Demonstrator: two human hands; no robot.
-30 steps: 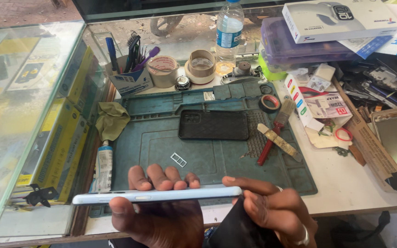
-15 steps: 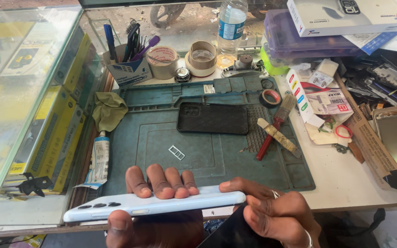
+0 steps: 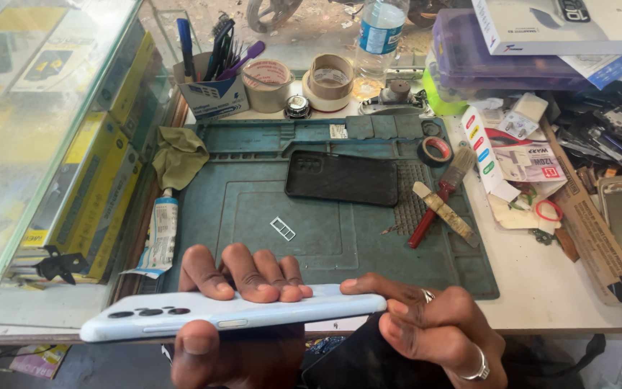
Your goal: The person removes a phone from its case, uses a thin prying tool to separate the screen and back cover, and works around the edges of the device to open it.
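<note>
Phone edge-on, gripped between both hands

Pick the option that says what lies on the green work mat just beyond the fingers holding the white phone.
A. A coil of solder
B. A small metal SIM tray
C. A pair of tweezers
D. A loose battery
B: a small metal SIM tray lies flat on the green work mat, just past the fingers of the left hand that grips the white phone edge-on, with the right hand at its end.
</note>
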